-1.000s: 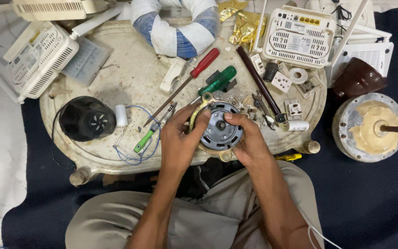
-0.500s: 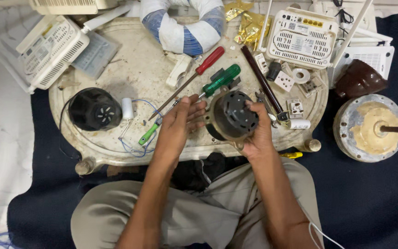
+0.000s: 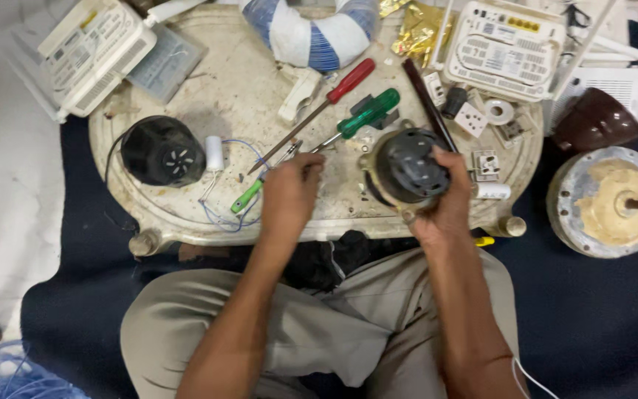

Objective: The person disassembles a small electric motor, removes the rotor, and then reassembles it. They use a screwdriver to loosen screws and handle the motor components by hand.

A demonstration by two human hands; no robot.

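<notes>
1. Round dark motor housing (image 3: 407, 166) sits at the near right part of the pale oval tray (image 3: 186, 214), tipped up on its edge so its flat face looks up and toward the camera; its spin axis runs roughly toward the viewer, tilted a bit left.
2. Right hand (image 3: 444, 203) holds it: fingers curled over the right rim and underside, thumb side at the top right (a firm clasp, not a pinch).
3. Left hand (image 3: 289, 192) lies just left of the motor, apart from it, fingers bent down onto the tray beside the small green-handled screwdriver (image 3: 249, 196); whether it actually grips anything I cannot tell.
4. That small screwdriver's long axis runs diagonally, handle low-left, tip up-right toward the motor; it lies under and beside the left fingers, so the left hand is the nearer one.
5. Further up: larger green-handled screwdriver (image 3: 367, 112) and red-handled screwdriver (image 3: 348, 80), both on the same diagonal, handles up-right.
6. Far left on the tray: black round cap (image 3: 160, 151) with a white capacitor (image 3: 215, 153) and thin blue wires.
7. Off the tray to the right: round tin of yellowish paste (image 3: 607, 203).
</notes>
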